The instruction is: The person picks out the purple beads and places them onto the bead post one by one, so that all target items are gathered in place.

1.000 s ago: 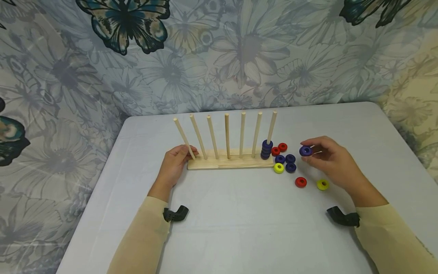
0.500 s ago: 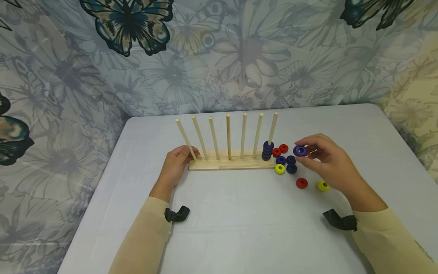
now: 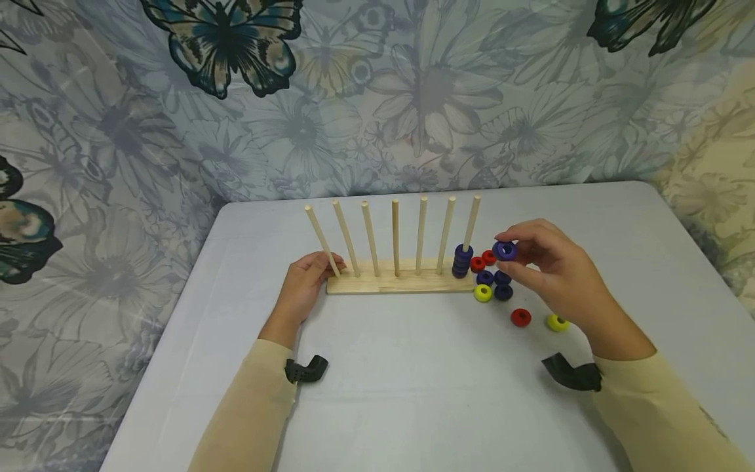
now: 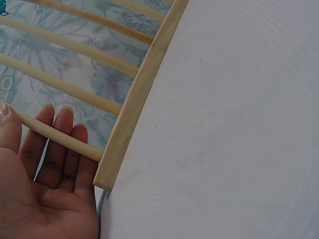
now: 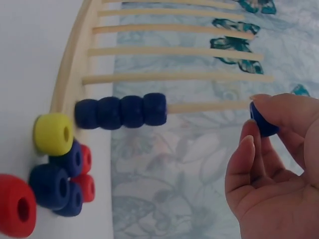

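A wooden peg rack [image 3: 401, 284] with several upright pegs stands on the table. My left hand [image 3: 301, 288] is at its left end; in the left wrist view, thumb and fingers lie on either side of the leftmost peg [image 4: 75, 143], lightly holding it. A stack of blue beads [image 3: 463, 261] is threaded on the rightmost peg [image 3: 472, 223]. To the right of that peg, my right hand [image 3: 554, 282] pinches another blue bead [image 5: 262, 120] between thumb and fingers. In the right wrist view this bead is close to the peg's tip; whether they touch I cannot tell.
Loose red, blue and yellow beads lie beside the rack's right end, among them a yellow one [image 3: 482, 293]. Nearer to me are a red bead [image 3: 521, 318] and a yellow bead [image 3: 557, 322], the latter below my right hand. A patterned cloth hangs behind the white table [image 3: 413, 393].
My right hand has moved left and slightly up with the blue bead, closer to the rightmost peg. The left hand stays at the leftmost peg.
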A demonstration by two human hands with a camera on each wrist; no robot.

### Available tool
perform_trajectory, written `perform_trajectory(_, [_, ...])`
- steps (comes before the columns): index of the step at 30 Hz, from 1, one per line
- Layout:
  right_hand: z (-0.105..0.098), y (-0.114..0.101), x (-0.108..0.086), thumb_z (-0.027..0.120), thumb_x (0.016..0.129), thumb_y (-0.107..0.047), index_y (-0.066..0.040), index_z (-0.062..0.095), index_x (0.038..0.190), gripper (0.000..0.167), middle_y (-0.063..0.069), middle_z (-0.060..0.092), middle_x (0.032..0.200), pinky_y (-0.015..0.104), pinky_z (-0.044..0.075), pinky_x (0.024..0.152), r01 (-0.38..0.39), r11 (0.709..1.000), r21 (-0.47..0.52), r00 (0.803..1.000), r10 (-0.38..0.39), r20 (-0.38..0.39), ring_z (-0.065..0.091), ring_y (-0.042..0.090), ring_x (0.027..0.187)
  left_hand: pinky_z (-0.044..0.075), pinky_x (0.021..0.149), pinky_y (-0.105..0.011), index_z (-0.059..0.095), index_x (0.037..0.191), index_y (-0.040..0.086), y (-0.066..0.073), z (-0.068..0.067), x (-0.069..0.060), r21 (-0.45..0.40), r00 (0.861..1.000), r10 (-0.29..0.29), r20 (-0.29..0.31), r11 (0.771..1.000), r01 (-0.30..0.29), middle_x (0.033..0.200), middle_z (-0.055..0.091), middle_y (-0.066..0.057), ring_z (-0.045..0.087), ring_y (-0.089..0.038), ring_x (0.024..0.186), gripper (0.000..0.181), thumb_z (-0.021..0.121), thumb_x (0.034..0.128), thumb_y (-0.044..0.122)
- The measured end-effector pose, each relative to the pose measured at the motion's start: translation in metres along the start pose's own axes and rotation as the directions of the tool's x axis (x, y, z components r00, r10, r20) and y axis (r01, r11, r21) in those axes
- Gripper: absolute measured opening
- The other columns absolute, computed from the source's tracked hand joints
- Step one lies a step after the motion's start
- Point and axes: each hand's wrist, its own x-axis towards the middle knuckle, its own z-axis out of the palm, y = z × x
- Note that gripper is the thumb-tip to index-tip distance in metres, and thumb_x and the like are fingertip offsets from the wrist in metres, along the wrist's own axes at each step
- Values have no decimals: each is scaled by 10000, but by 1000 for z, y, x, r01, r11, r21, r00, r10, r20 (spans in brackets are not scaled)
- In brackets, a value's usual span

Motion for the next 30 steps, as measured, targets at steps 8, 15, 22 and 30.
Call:
perform_trajectory(8, [4, -15, 12, 762, 877, 256, 20, 709, 1305, 492, 51, 640, 1218, 131, 548, 866, -9, 1000, -3, 1000, 9, -7, 636, 153, 952, 560, 1000, -356, 685, 1202, -185, -2, -1, 0, 0, 1000, 10, 8, 1000, -10, 1074, 760, -100, 713, -223, 1080, 451, 550, 1171, 244])
perform_trajectory(15, [9, -25, 23, 750, 895, 243, 16, 713, 1296, 462, 46, 640, 1215, 150, 568, 841, 9, 1000, 23, 1000, -9, -30, 650, 166, 937, 560, 1006, -357, 677, 1201, -194, -2, -1, 0, -3, 1000, 3, 3, 1000, -3, 1073, 760, -99, 715, -217, 1080, 429, 540, 1175, 212])
perform_trajectory(22, [16, -31, 35, 729, 879, 279, 72, 710, 1266, 439, 93, 642, 1231, 168, 572, 808, 73, 989, 132, 996, -65, -60, 647, 212, 936, 560, 1010, -361, 681, 1195, -189, -1, -1, 0, 2, 1000, 6, 7, 1000, -6, 1077, 759, -117, 716, -222, 1079, 430, 536, 1176, 215])
perform_trajectory(30, [21, -37, 45, 735, 875, 273, 93, 708, 1246, 413, 91, 627, 1210, 168, 574, 766, 92, 983, 159, 992, -78, -97, 646, 219, 942, 561, 1005, -364, 676, 1196, -198, -1, -2, 1, -10, 1000, 6, 12, 1000, -5, 1072, 760, -106, 714, -232, 1085, 430, 531, 1178, 207])
